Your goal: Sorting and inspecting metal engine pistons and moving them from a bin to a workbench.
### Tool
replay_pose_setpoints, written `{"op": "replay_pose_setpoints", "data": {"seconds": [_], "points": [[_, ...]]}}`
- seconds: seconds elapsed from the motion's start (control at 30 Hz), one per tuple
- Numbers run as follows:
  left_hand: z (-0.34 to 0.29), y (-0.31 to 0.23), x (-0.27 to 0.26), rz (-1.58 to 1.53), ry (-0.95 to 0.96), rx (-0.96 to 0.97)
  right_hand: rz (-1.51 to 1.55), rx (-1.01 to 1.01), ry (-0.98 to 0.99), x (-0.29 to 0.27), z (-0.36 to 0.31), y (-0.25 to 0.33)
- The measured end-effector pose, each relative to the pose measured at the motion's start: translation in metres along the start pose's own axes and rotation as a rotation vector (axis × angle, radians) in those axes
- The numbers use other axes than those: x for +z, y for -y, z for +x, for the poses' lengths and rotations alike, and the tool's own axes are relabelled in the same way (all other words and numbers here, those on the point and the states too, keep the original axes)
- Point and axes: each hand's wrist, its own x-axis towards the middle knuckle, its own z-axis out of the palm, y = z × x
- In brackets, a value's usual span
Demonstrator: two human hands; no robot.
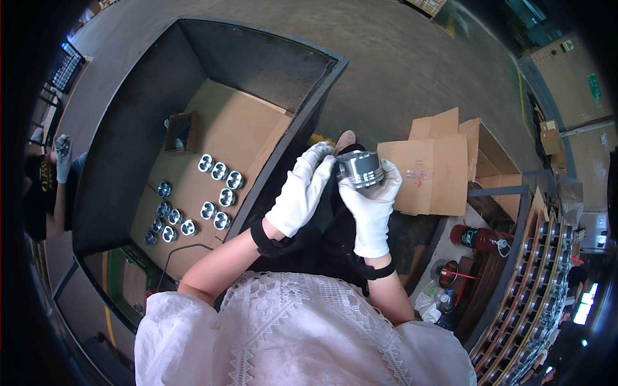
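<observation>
Ahead of my body, a silvery metal engine piston (pixel 361 168) with ring grooves around its side is held up by my right hand (pixel 373 206). The white-gloved fingers and thumb grip it from below and from the right. My left hand (pixel 301 193), also in a white glove, is beside the piston's left side. Its fingers are stretched out and lie close together, their tips near the piston's edge; whether they touch it I cannot make out. Several similar pistons (pixel 219 171) stand in loose groups on the cardboard-lined floor of a large dark metal bin (pixel 257 61) to my left.
A small open wooden box (pixel 183 133) sits inside the bin. An open cardboard carton (pixel 425 172) is right of my hands. Farther right are a bottle of red liquid (pixel 476 238) and a rack with rows of round parts (pixel 531 283). Another person's gloved hand (pixel 63 157) shows at far left.
</observation>
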Motion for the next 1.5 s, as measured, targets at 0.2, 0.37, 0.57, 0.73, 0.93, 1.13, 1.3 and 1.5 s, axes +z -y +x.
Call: {"op": "replay_pose_setpoints", "data": {"seconds": [0.2, 0.37, 0.57, 0.73, 0.93, 1.13, 1.3, 1.5], "points": [[-0.009, -0.048, 0.020, 0.237, -0.174, 0.281, 0.950, 0.608, 0.098, -0.007, 0.008, 0.021], [-0.013, -0.053, 0.021, 0.311, -0.251, 0.436, 1.115, 0.712, 0.205, -0.015, -0.004, -0.007], [-0.027, -0.053, -0.011, 0.376, -0.333, 0.381, 0.821, 0.635, 0.200, 0.022, 0.003, 0.005], [-0.047, -0.062, -0.084, 0.269, -0.300, 0.171, 0.572, 0.402, 0.489, 0.085, -0.004, 0.035], [-0.074, 0.030, -0.245, 0.446, -0.502, -0.296, -0.545, -0.509, 0.827, 0.146, -0.009, -0.011], [-0.107, 0.267, -0.315, 0.676, -0.391, -0.988, -0.932, -0.675, 0.872, 0.176, -0.030, -0.050], [-0.083, 0.388, -0.286, 0.863, -0.318, -1.248, -0.959, -0.670, 0.909, 0.185, -0.026, -0.052], [-0.069, 0.460, -0.254, 1.027, -0.346, -1.172, -1.034, -0.654, 0.981, 0.191, -0.024, -0.054]]}}
